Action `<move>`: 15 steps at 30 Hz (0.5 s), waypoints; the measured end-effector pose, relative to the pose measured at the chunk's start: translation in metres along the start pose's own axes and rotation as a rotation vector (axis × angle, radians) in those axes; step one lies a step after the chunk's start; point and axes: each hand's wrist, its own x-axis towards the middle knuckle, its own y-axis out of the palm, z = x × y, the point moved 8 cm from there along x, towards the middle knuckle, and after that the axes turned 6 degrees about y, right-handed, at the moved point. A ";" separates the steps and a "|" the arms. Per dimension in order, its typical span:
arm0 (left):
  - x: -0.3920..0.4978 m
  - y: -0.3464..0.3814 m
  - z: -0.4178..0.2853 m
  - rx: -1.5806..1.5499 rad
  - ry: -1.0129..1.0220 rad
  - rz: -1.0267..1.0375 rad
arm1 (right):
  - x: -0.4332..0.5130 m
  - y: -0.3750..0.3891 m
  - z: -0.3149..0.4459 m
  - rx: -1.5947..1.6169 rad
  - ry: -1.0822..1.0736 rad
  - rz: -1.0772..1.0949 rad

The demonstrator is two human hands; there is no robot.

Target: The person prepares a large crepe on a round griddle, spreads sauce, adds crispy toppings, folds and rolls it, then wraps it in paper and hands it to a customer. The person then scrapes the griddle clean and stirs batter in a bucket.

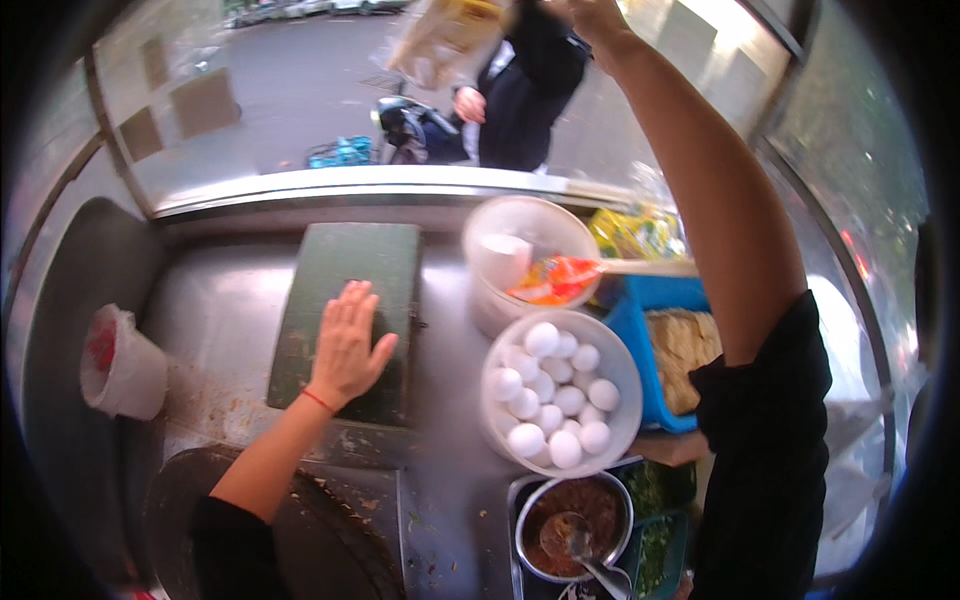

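My left hand (349,345) lies flat on a dark green rectangular board or lid (367,251), palm down with the thumb spread and nothing held. A red cord circles that wrist. My right arm stretches far up toward the serving opening. Only part of my right hand (600,26) shows at the top edge, its fingers cut off or blurred, so what it holds is hidden. Left of it hangs a clear plastic bag (442,49) with yellowish contents; what supports the bag cannot be made out. Beneath my left forearm is a round dark griddle (337,536) with crumbs around it.
White eggs fill a round plastic tub (491,442). Behind it stands a bucket (480,300) holding an orange packet (559,279). A blue bin (637,300) contains flat yellowish pieces. A ladle (581,547) rests in a sauce bowl (529,517). A person (525,112) stands outside beyond the metal ledge (375,180).
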 end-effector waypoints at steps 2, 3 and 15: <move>0.000 0.001 0.001 0.005 -0.003 -0.019 | -0.037 -0.023 -0.006 -0.010 -0.047 0.201; 0.000 0.001 0.000 0.009 0.005 -0.027 | -0.068 -0.035 -0.035 -0.161 0.202 0.408; -0.012 0.000 -0.009 0.281 -0.101 0.071 | -0.341 -0.161 -0.147 -0.717 0.482 0.797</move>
